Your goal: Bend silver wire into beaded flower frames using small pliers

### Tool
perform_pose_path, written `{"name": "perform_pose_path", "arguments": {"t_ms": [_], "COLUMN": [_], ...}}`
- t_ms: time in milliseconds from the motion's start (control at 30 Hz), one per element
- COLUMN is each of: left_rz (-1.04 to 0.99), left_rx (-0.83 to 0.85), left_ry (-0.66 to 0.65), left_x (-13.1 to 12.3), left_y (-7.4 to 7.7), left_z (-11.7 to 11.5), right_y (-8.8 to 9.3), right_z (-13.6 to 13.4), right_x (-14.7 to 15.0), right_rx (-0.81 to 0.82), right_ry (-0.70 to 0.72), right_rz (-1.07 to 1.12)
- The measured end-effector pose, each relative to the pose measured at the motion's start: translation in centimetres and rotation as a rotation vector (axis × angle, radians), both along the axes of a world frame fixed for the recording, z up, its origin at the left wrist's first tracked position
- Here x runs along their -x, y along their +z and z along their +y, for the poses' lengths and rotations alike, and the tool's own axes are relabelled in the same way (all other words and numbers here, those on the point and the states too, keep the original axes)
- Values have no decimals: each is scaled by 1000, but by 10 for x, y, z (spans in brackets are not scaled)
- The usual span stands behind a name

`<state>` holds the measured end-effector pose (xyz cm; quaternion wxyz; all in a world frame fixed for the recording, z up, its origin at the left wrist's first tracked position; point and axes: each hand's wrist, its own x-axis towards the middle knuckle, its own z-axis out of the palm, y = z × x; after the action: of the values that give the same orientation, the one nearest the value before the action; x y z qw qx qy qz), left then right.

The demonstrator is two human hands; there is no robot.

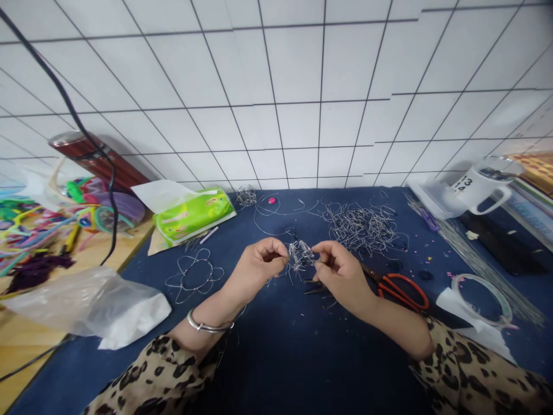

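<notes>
My left hand point(263, 260) is closed in a pinch, thumb against forefinger, at the left edge of a small tangle of bent silver wires point(299, 255). From the other side my right hand point(341, 275) pinches too, its fingertips at the tangle's right edge. Whatever thin piece either pinch may hold is too small to make out. Beside my right wrist lies a cutting tool with red-orange handles point(404, 291), partly covered by that hand. A wire ring with petal-like loops point(195, 275) lies flat, left of my left hand.
A larger heap of bent wires point(363, 227) lies behind my right hand, with straight wires point(484, 265) farther right. A tissue pack point(194, 214), plastic bag point(95, 302) and red flask point(99, 158) are left. A white mug point(484, 187) and clear tape roll point(481, 300) are right.
</notes>
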<state>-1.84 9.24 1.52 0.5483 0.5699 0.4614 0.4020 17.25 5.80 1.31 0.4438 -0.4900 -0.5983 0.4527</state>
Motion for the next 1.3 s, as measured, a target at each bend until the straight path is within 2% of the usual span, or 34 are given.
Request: {"name": "perform_pose_path", "arguments": {"t_ms": [233,333,467,567,633,700,767,933,1067,1167,1233,1300], "left_rz": [22,113,433,807,1030,1128,1154,1278,1393,1375,1309,1271], "left_rx": [-7,-75,-309,-495,-579,-624,-645,-595,-523,-488,-445,-421], "left_ry": [-15,-1,129,343,407,473,482,292,111,-153,-323,-397], "left_x": [0,10,42,71,86,95,100,106,112,113,112,107], "left_y": [3,8,18,23,25,29,34,49,54,51,45,37], "left_z": [-1,5,25,43,50,53,52,44,38,37,38,39], "right_y": [-3,-2,-1,-2,-1,2,7,25,34,32,25,15], "right_z": [4,4,3,1,0,-1,-1,0,-1,-10,-18,-28], "right_x": [0,-2,-2,0,1,1,0,-8,-23,-40,-56,-72], "right_rx": [87,78,87,60,25,-12,-50,-222,-399,-501,-503,-485], "right_ry": [152,166,184,197,208,218,219,257,328,351,373,378], "right_rz": [54,13,-33,-100,-148,-194,-245,-458,-787,-1040,-1168,-1254]}}
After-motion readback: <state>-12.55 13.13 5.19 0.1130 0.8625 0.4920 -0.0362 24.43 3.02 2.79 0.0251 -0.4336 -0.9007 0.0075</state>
